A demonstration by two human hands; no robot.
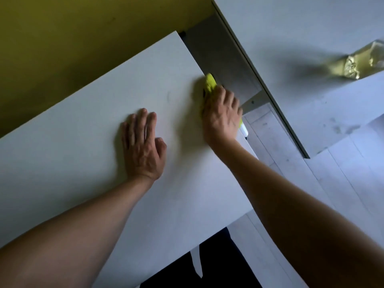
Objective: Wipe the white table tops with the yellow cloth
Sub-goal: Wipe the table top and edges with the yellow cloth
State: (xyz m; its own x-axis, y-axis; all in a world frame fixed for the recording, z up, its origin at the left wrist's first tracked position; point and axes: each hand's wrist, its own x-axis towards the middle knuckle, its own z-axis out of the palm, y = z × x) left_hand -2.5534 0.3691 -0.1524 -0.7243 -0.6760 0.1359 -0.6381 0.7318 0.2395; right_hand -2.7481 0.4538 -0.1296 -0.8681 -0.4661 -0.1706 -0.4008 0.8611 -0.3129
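1. A white table top [87,125] fills most of the picture. It sits at a slant.
2. The left hand [143,144] lies flat near the middle of the table top. Its fingers are straight and close together, and the palm presses down. It holds nothing.
3. The right hand [223,115] is at the right edge of the table top, closer to the far corner than to the near one. Its fingers curl down over the yellow cloth [210,83] and press it on the edge.
4. Most of the yellow cloth is hidden under the right hand. A bright bit sticks out past the fingertips, and a thin strip shows by the wrist.
5. The two hands are apart and do not touch.
6. A yellow wall [62,38] is behind the far edge of the table top.
7. A second white table top [301,28] is on the right, across a gap. A shiny gold thing [359,63] lies on it, too blurry to name.
8. The pale floor [342,183] shows below the right edge.
9. No words or labels can be read.
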